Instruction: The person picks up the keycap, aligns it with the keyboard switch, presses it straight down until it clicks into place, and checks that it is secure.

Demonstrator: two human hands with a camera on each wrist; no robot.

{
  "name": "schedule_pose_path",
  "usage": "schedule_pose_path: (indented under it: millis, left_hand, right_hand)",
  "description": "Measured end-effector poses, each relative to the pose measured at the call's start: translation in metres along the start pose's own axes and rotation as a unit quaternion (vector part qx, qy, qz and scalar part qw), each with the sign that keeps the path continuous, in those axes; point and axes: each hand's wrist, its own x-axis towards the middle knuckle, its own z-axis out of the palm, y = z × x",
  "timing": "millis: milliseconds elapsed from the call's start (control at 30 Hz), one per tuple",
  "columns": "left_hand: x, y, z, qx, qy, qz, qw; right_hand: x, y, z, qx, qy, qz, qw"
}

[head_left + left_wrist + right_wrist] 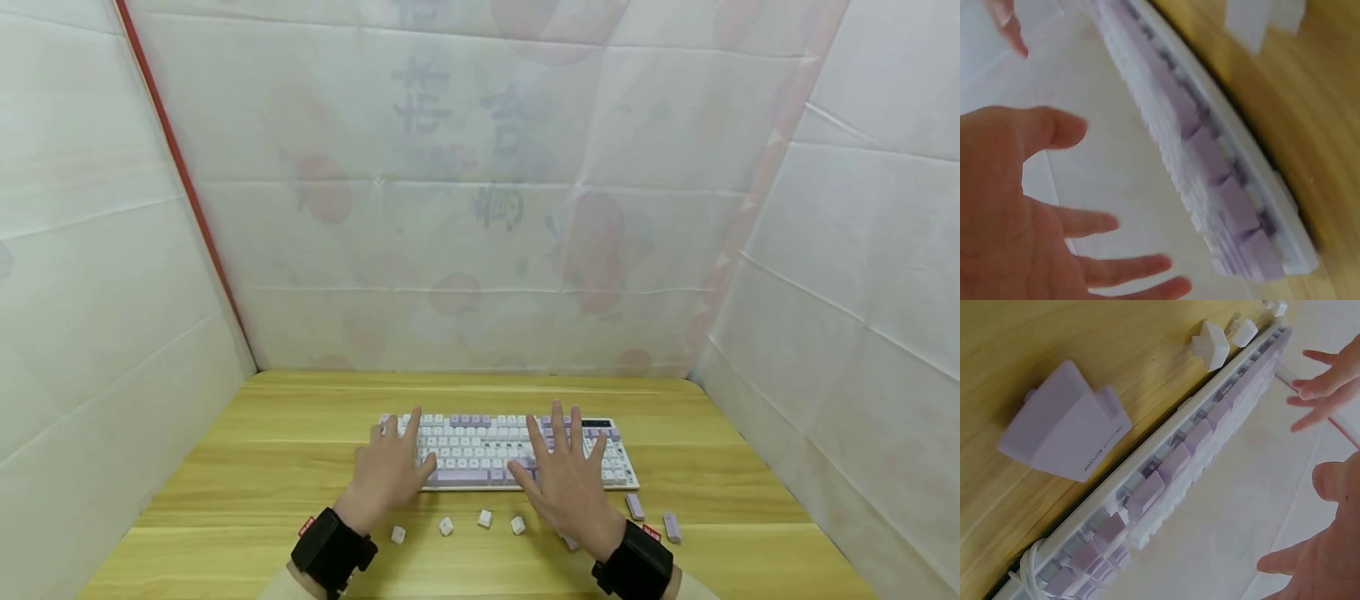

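A white and lilac keyboard (468,457) lies lengthwise on the wooden table. Over its left end, my left hand (388,471) is held palm down with fingers spread, gripping nothing. My right hand (567,483) spreads its fingers over the right part and hides some keys. Both wrist views show a gap between the palms and the keys. Several loose white keycaps (485,518) lie in front of the keyboard. Loose lilac keycaps (634,506) are at the right, one partly hidden by my right wrist. A large lilac Enter keycap (1066,425) shows close up in the right wrist view.
White cloth walls (465,250) with faint red prints enclose the wooden table (315,417) at the back and sides. A white cable (1032,569) loops over one end of the keyboard. Black bands (330,550) are strapped round both wrists.
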Motion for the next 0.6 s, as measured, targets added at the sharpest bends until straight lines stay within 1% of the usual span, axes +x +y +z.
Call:
schedule_pose_path:
  millis: [133,200,300,367,467,600]
  left_hand:
    - [0.008,-0.014,-0.008,-0.046,-0.024,-0.002,0.9986]
    - [0.014,-0.022,-0.013,-0.074,-0.036,-0.007,0.9966]
    - [0.022,-0.036,-0.020,-0.104,-0.052,-0.007,0.9931]
    - [0.029,-0.047,-0.024,-0.127,-0.072,0.002,0.9892]
    - [0.041,-0.063,-0.027,-0.150,-0.103,0.021,0.9831]
    - [0.053,-0.081,-0.026,-0.173,-0.135,0.033,0.9750]
  right_hand:
    - [-0.001,0.000,0.000,0.000,-0.001,-0.001,1.0000]
    - [-0.002,0.000,-0.001,0.000,0.001,-0.002,1.0000]
    - [-0.003,0.000,-0.002,0.002,0.000,-0.001,1.0000]
    - [-0.003,0.000,-0.004,0.005,-0.001,-0.002,1.0000]
    - [-0.001,-0.001,-0.008,0.011,0.003,0.001,0.9999]
    - [0.001,-0.003,-0.012,0.031,0.007,0.010,0.9995]
